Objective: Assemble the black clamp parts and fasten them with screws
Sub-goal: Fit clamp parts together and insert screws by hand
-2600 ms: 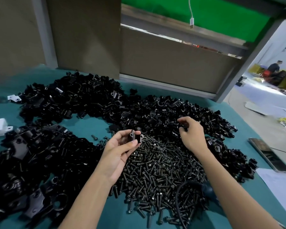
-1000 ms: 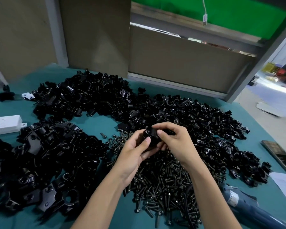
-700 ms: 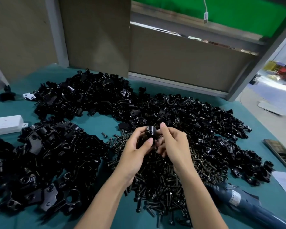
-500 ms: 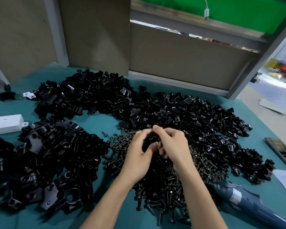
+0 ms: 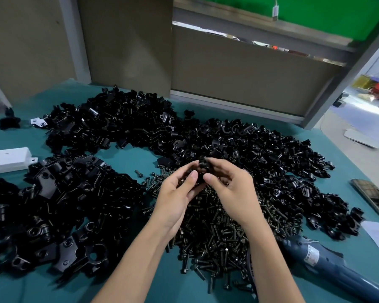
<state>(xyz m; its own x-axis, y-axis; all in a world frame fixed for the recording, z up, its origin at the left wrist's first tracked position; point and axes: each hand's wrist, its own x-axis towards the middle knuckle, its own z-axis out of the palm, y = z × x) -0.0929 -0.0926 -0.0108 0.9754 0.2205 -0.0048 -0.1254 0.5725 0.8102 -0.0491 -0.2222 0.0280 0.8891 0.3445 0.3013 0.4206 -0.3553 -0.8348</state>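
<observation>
Over the screw pile beneath your wrists, your left hand and right hand pinch the black clamp parts between curled fingertips, so if the halves slip out of line, they could drop and vanish into the heap of loose clamps just beyond.

A small black clamp piece sits at the centre of the frame, pinched between the fingertips of the left hand and the right hand, which hide most of it. Below it, a heap of short dark metal screws spreads towards the lower centre of the teal desk. Small glossy black half-round clamp parts lie jumbled in a band from upper left to right. Larger black clamp bodies with round holes are piled at left and lower left. One single loose screw lies alone just left of the heap.
</observation>
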